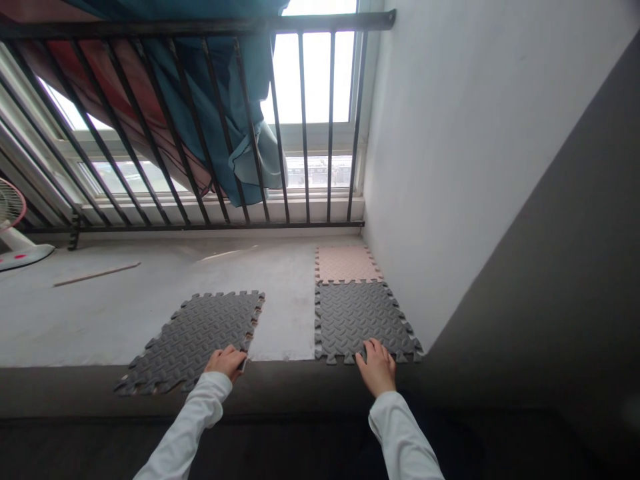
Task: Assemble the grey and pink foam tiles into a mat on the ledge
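Note:
My left hand (227,362) is closed on the near right corner of a loose grey foam mat tile (200,333), whose front edge juts past the ledge. Against the wall lies a second grey foam tile (363,317), flat on the ledge. On its front edge rests my right hand (377,365), fingers stretched over the surface and holding nothing. A pink foam tile (347,264) adjoins the second grey tile on its far side. Both grey tiles have a raised pattern and toothed edges. A strip of bare ledge separates the two grey tiles.
The pale ledge (285,313) drops off at its front edge. A black metal railing (200,227) stands at the back, before a window and a hanging curtain (200,100). A thin stick (97,274) and a fan (20,253) are at left; a white wall (425,167) bounds the right.

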Action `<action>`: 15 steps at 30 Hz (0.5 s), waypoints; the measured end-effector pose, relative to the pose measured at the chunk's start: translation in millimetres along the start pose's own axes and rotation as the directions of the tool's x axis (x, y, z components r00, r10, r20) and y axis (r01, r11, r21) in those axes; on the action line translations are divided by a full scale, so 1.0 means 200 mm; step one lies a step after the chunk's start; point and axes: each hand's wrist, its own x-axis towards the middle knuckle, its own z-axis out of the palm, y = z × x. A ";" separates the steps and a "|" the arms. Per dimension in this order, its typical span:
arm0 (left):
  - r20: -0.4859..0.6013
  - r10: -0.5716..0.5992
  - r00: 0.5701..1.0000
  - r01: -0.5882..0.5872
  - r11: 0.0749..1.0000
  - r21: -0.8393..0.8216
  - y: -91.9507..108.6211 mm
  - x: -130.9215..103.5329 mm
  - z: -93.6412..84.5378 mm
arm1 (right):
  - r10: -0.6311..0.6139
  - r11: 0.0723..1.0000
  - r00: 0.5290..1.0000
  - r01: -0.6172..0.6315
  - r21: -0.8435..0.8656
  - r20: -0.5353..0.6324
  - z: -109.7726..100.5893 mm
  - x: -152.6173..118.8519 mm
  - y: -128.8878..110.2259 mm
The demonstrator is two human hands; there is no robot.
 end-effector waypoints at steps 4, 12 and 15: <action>-0.056 -0.023 0.998 0.024 1.000 0.012 -0.05 0.01 0.05 | 0.019 1.000 0.999 -0.019 -0.019 -0.032 -0.02 0.01 0.00; -0.382 0.038 0.923 -0.091 0.989 -0.120 0.13 0.22 -0.07 | 0.192 0.958 0.969 -0.220 -0.182 -0.158 -0.09 0.08 0.05; -0.342 -0.034 0.939 -0.104 0.920 -0.377 0.34 0.47 -0.21 | 0.236 0.943 0.966 -0.254 -0.214 -0.105 -0.08 0.10 0.05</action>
